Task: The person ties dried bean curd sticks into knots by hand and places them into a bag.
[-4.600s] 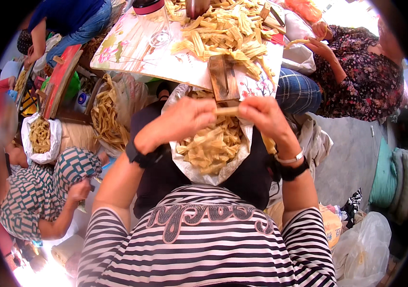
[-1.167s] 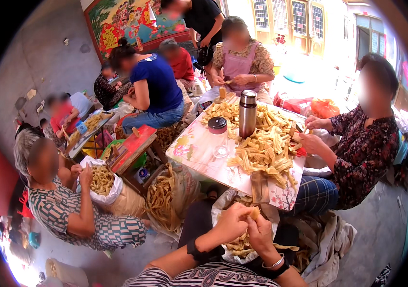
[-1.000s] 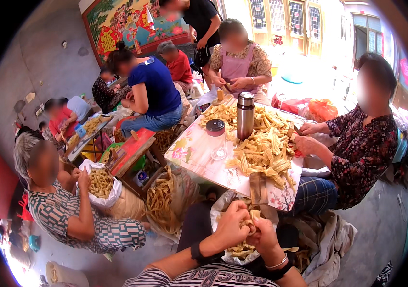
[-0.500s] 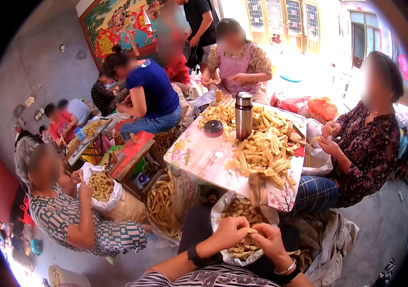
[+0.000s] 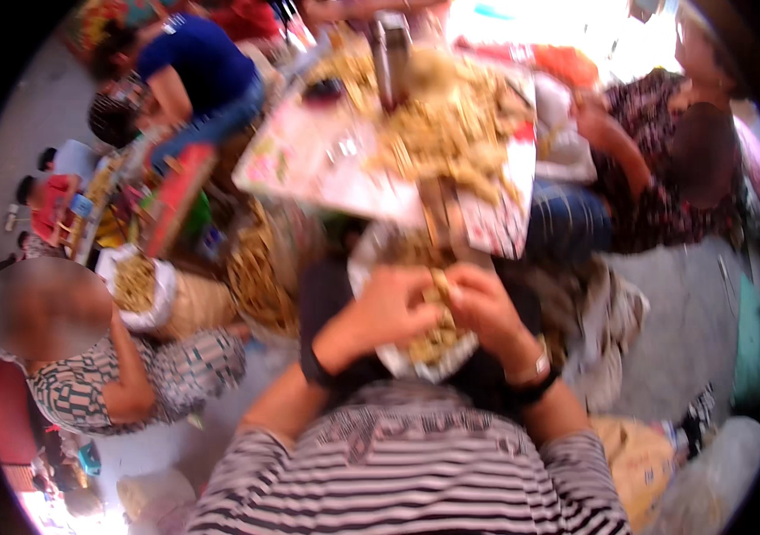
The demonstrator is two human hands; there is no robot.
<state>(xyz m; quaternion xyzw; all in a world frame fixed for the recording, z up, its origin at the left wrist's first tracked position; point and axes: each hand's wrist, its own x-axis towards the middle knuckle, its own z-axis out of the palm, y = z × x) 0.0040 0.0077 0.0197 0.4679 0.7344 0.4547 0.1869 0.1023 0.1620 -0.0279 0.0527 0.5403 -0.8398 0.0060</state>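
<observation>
My left hand (image 5: 384, 308) and my right hand (image 5: 485, 308) meet above my lap, fingers pinched together. Between their fingertips is a small pale yellow strip piece (image 5: 440, 283), blurred by motion, so its exact kind is unclear. Below them an open white bag (image 5: 389, 358) sits between my legs, with short yellow folded pieces (image 5: 438, 346) in it. Just beyond my hands, a flat wooden block (image 5: 436, 212) lies over the near edge of the table (image 5: 309, 169). A loose heap of yellow strips (image 5: 460, 129) covers much of the tabletop.
A steel flask (image 5: 391, 67) and a dark-lidded jar (image 5: 323, 91) stand on the table. Seated people work at left, far left and right. Sacks of strips (image 5: 260, 267) and a red-topped bench (image 5: 182, 201) are at left; crumpled cloth (image 5: 612, 308) lies right.
The view has tilted down, so the table sits higher and more of my striped top shows. My hands still hold the piece together. The person at right now leans lower.
</observation>
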